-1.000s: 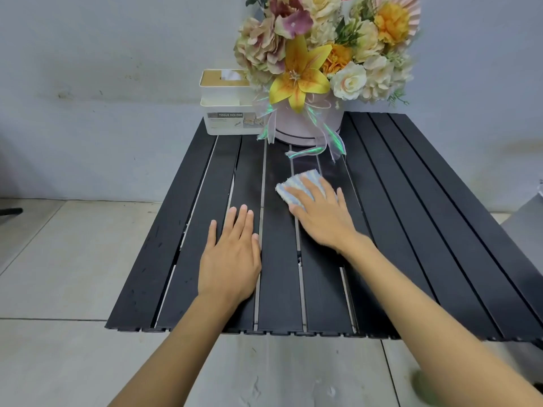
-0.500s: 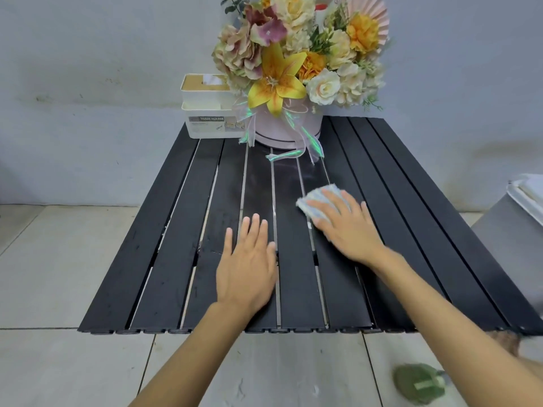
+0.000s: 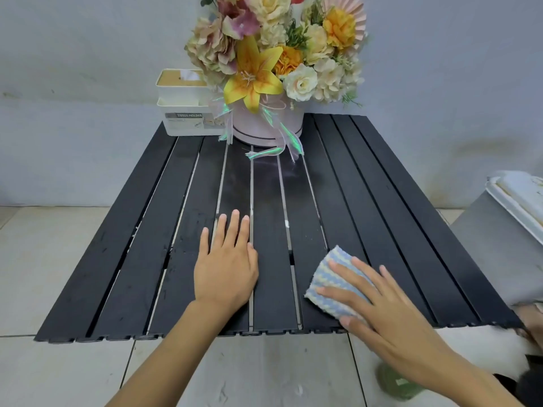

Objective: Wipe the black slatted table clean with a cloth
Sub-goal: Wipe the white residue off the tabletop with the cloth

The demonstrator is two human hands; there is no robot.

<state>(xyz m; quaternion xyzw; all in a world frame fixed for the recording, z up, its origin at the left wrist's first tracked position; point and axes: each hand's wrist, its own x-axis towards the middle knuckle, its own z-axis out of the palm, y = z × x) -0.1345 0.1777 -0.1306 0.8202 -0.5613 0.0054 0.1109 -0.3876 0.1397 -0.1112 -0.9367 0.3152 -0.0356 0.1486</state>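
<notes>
The table (image 3: 367, 201) has the flower box (image 3: 266, 124) at the back, roughly center, with the tissue holder (image 3: 188, 113) right beside it on its left at the back corner. Near the front edge, the left hand (image 3: 224, 268) lies flat mid-table, and right of it the right hand (image 3: 382, 315) sits on the cloth (image 3: 332, 274).

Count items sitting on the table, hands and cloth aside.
2, both at the table's far edge: the white tissue holder at the far-left corner, the flower box just right of it. Anything behind the bouquet would be hidden.
</notes>
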